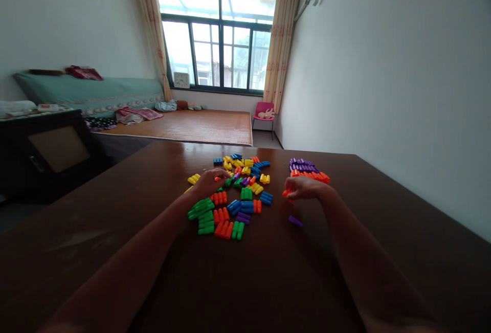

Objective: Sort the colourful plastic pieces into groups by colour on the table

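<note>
Many coloured plastic pieces lie in a loose pile on the brown table (268, 282), among them green pieces (206, 220) and blue pieces (247, 207). Over the pile's left side is my left hand (209, 182), its fingers closed around a small orange piece (217, 179). My right hand (301, 188) is closed on an orange piece (287, 193), to the right of the pile. Just beyond that hand, a row of orange pieces (310, 175) lies in front of rows of purple pieces (303, 166). A single purple piece (295, 221) rests nearer to me.
Past the table stands a low bed (199, 123) with cloths on it. A dark cabinet (57, 143) is at the left, and a pink chair (264, 110) stands below the window. A white wall (383, 67) runs along the right.
</note>
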`<action>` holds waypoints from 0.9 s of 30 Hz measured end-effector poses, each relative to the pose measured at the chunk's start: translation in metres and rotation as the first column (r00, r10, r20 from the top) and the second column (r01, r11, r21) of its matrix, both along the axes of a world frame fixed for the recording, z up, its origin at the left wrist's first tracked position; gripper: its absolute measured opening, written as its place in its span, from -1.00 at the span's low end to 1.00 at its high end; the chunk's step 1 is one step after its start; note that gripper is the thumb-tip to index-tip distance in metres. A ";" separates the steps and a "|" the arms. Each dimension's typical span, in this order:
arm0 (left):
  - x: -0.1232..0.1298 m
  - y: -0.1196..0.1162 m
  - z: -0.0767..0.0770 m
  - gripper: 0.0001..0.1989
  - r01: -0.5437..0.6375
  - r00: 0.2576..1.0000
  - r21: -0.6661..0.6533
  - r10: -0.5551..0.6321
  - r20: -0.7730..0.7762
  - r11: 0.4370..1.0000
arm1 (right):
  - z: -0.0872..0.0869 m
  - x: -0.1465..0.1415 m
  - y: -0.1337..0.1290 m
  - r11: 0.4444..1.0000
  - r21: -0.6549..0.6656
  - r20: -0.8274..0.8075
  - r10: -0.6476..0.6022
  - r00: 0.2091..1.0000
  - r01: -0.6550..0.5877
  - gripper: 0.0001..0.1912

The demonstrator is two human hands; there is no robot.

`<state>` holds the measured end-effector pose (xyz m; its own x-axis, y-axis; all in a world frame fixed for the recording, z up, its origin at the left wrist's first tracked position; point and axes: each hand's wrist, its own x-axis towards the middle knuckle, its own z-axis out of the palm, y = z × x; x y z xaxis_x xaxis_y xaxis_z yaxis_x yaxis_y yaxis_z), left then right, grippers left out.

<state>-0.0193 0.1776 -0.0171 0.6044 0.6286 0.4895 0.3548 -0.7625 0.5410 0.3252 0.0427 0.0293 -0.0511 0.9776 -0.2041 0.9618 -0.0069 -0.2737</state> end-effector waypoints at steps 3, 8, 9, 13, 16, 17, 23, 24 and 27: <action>0.000 0.001 0.000 -0.79 -0.008 1.000 0.005 0.008 -0.004 1.000 | 0.003 0.042 0.000 0.934 0.332 0.059 -0.162 0.985 0.133 -0.67; 0.003 0.001 -0.002 -0.78 0.008 1.000 0.014 -0.007 -0.024 1.000 | -0.012 0.066 0.006 0.908 0.398 0.087 -0.179 0.980 0.130 -0.67; 0.003 0.001 -0.003 -0.78 0.010 1.000 0.013 -0.010 -0.029 1.000 | -0.018 0.063 0.009 0.919 0.379 0.096 -0.160 0.982 0.113 -0.68; 0.002 0.001 -0.003 -0.79 0.004 1.000 0.003 -0.004 -0.030 1.000 | -0.039 0.052 0.022 0.934 0.348 0.153 -0.141 0.978 0.080 -0.76; 0.001 0.002 -0.002 -0.78 -0.001 1.000 0.001 0.001 -0.031 1.000 | -0.048 0.056 0.027 0.929 0.360 0.167 -0.160 0.973 0.091 -0.76; 0.001 0.002 -0.002 -0.78 -0.003 0.999 0.000 0.003 -0.033 1.000 | -0.049 0.059 0.028 0.926 0.364 0.158 -0.163 0.974 0.096 -0.76; 0.002 0.002 -0.003 -0.77 0.010 0.999 -0.009 -0.010 -0.037 1.000 | -0.049 0.067 0.025 0.912 0.393 0.109 -0.175 0.978 0.120 -0.76; 0.002 0.001 -0.002 -0.77 0.009 0.999 -0.010 -0.010 -0.035 1.000 | -0.049 0.068 0.025 0.912 0.394 0.111 -0.171 0.979 0.115 -0.76; -0.003 0.002 0.003 -0.75 -0.021 1.000 -0.012 0.020 -0.018 1.000 | -0.051 0.069 0.024 0.919 0.387 0.117 -0.129 0.985 0.074 -0.75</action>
